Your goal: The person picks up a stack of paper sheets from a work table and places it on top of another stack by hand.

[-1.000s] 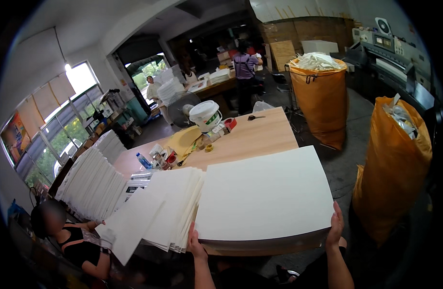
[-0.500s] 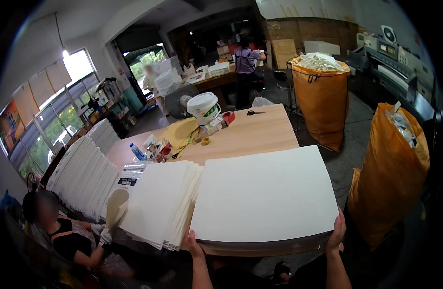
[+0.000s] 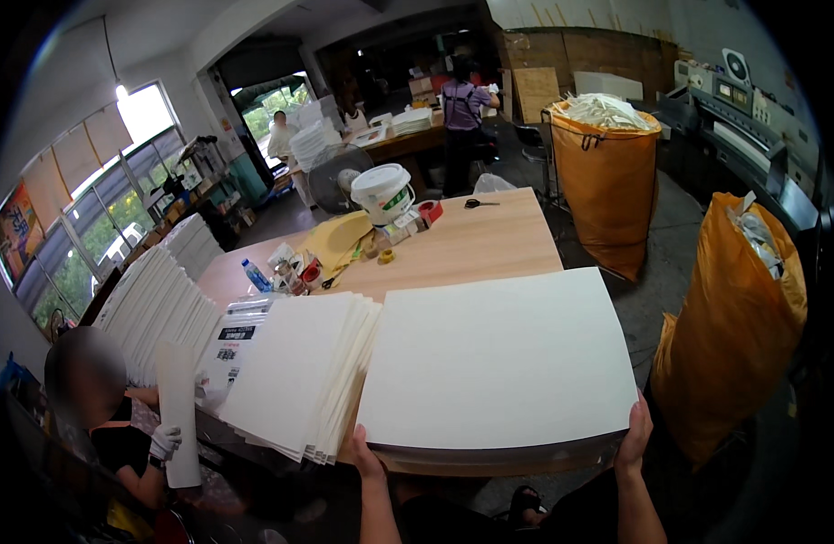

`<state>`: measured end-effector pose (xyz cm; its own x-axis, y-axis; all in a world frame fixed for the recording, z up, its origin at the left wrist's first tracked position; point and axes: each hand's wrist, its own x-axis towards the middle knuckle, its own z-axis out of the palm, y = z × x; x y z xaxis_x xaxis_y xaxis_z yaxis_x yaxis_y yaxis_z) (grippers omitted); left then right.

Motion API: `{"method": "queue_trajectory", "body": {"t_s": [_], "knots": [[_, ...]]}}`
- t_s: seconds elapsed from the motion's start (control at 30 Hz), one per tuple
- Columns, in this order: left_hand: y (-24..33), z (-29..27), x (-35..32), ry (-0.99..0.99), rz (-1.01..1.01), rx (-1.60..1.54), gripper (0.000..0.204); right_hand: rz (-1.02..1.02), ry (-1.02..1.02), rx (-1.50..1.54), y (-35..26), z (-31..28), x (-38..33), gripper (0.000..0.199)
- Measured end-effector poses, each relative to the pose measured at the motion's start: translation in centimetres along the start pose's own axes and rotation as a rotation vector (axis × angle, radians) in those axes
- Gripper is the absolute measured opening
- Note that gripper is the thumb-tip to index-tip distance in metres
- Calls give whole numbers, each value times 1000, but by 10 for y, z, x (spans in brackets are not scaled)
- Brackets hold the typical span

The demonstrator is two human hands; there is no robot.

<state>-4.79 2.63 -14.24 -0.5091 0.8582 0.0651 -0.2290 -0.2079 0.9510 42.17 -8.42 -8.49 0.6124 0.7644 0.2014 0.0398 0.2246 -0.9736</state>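
Note:
A thick stack of large white paper sheets (image 3: 499,358) lies squarely at the front of the table before me. My left hand (image 3: 368,458) grips its near left corner, the thumb up along the edge. At the near right corner my right hand (image 3: 633,435) holds the side, thumb toward the top sheet and fingers along the outer edge. The undersides of both hands' grips are partly hidden. Just left of the stack, a looser pile of cream-white sheets (image 3: 295,372) lies fanned, its edges close to my left hand.
On the left a seated co-worker's gloved hand (image 3: 166,442) holds a curled sheet (image 3: 178,399). Tall paper stacks (image 3: 154,308) stand behind. Farther back on the table are a white bucket (image 3: 381,193), red tape (image 3: 430,211) and scissors (image 3: 480,203). Orange sacks (image 3: 607,195) stand at right.
The co-worker's curled sheet has swung upright and moved left, away from the fanned pile. My hands stay at the stack's corners, and the stack looks unchanged.

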Motion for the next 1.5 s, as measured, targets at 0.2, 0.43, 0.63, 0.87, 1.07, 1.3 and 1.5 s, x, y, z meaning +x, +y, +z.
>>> {"method": "queue_trajectory", "body": {"t_s": [0.2, 0.43, 0.63, 0.87, 1.07, 1.3, 1.5], "knots": [[3, 7, -2, 11, -66, -110, 55, -16, -34, -27, -6, -2, 1, 56], [41, 17, -9, -162, 137, 88, 60, 10, 18, 70, 5, -1, 1, 56], [41, 40, 1, 62, 109, 82, 63, 30, 34, 184, 2, 4, 0, 52], [27, 36, 9, 199, 156, 213, 60, -75, 17, -51, 31, -7, 1, 53], [56, 35, 4, 110, 464, 263, 51, -19, 39, 157, 16, -6, -4, 48], [103, 224, -94, -1019, 782, 465, 30, -103, -20, 63, 26, -10, 3, 48], [76, 265, -125, -1291, 667, 658, 16, 98, -163, 88, 10, -38, 2, 48]]}}
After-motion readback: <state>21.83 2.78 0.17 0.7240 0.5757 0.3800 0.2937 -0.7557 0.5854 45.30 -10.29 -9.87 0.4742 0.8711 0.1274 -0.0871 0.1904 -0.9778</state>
